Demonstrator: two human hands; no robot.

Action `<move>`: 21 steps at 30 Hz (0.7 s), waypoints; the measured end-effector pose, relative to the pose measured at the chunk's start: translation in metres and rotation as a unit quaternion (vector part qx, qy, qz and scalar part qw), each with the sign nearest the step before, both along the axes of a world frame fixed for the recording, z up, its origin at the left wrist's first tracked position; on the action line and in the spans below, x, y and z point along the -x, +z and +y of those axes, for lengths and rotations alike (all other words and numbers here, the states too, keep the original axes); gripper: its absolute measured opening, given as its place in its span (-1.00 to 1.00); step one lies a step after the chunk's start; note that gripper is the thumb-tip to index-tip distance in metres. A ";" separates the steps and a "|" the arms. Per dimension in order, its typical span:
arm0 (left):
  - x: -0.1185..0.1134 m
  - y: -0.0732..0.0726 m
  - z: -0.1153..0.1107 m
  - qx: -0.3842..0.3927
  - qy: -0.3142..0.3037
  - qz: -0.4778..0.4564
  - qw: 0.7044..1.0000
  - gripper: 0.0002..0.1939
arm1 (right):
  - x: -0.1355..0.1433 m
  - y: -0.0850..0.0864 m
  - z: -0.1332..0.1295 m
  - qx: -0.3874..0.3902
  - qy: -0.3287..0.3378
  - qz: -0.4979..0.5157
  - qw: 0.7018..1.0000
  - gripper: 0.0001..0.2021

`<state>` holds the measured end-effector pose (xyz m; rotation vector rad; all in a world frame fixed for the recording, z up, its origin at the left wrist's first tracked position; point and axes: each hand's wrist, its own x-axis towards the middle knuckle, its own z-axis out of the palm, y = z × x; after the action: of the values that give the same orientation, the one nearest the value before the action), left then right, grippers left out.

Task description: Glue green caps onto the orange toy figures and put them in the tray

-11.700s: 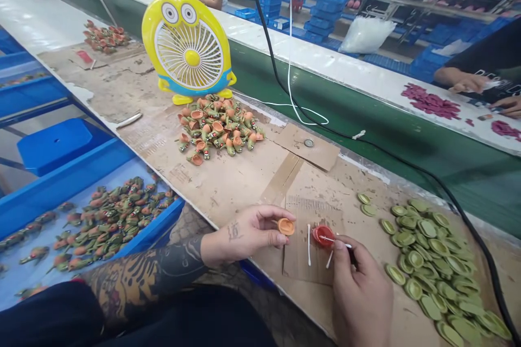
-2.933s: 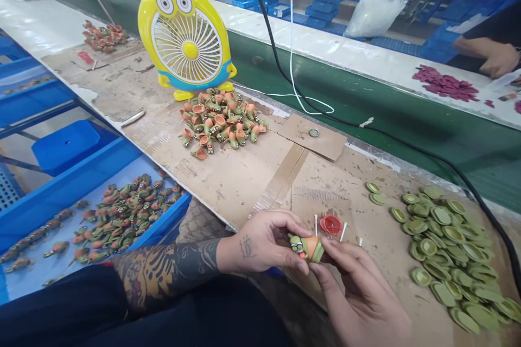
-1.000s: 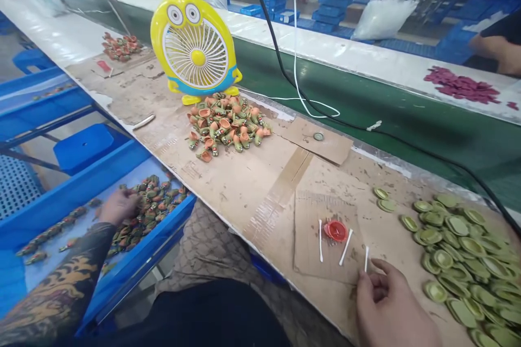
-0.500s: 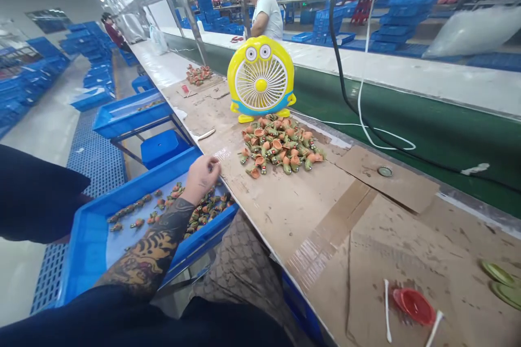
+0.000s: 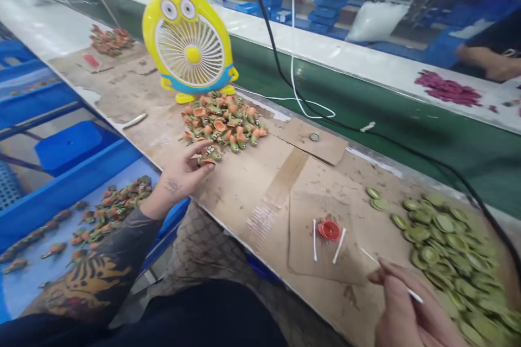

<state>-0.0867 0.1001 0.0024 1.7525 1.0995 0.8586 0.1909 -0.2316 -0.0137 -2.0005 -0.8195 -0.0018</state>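
My left hand point(image 5: 183, 171) has its thumb and fingers around a small green-and-orange figurine point(image 5: 210, 155), at the near edge of a pile of similar figurines point(image 5: 228, 122). At the lower right my right hand point(image 5: 402, 306) is closed on a thin white cotton swab point(image 5: 414, 295), whose other end sticks out to the left past the fingers. Left of that hand, a small red dish point(image 5: 329, 231) lies on a cardboard piece between two more swabs point(image 5: 315, 241). A heap of green oval caps point(image 5: 451, 238) spreads beyond my right hand.
A yellow cartoon fan point(image 5: 189, 46) stands behind the figurine pile. On my left is a blue tray point(image 5: 61, 179) with several figurines. A black cable point(image 5: 431, 158) runs along the bench's far side. Across the belt, another person's hand point(image 5: 500, 65) is near dark pink pieces point(image 5: 448, 88).
The view has swung right and down. My left hand has moved from above the tray's edge to the pile and taken a figurine. My right hand has come into view with a swab.
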 end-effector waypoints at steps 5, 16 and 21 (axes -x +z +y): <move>-0.060 -0.002 -0.068 0.262 -0.145 -0.252 0.920 -0.42 | 0.008 0.010 0.039 0.034 -0.018 0.040 0.998 -0.66; -0.104 -0.016 -0.116 0.423 -0.186 -0.235 0.855 -0.52 | -0.004 0.005 0.055 0.129 0.079 -0.094 0.984 -0.68; -0.103 -0.011 -0.109 0.535 -0.160 -0.285 0.779 -0.51 | -0.004 0.002 0.057 0.133 0.103 -0.097 0.981 -0.71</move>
<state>0.0158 -0.0084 -0.0084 0.5962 0.6043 0.3385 0.1947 -0.1744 -0.0121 -2.1782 -1.2040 0.0332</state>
